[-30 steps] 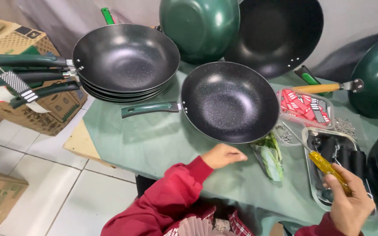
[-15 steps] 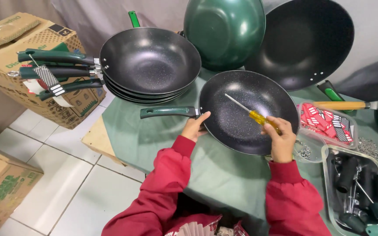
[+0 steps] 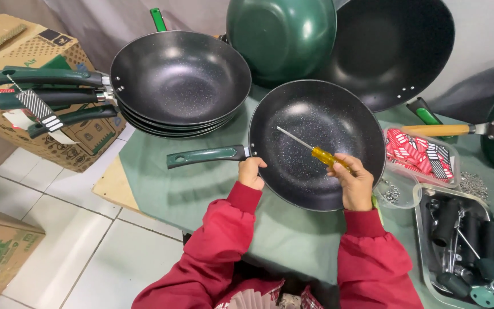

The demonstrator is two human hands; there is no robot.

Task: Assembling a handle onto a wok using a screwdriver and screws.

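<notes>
While gripped: one pan [image 3: 315, 143], one screwdriver [image 3: 315, 152]

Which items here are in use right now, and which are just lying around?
In use: pan, screwdriver, left hand, right hand.
Lying about: stacked pans, tray of dark knobs, red packets, cardboard boxes.

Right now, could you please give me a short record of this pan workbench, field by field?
Left hand: left hand grips the rim of the black speckled frying pan with a green handle, beside its handle joint.
Right hand: right hand holds a yellow-handled screwdriver, tip over the pan's inside.
Behind: stack of black pans.
Right side: metal tray of dark handles.
Surface: green table cover.
</notes>
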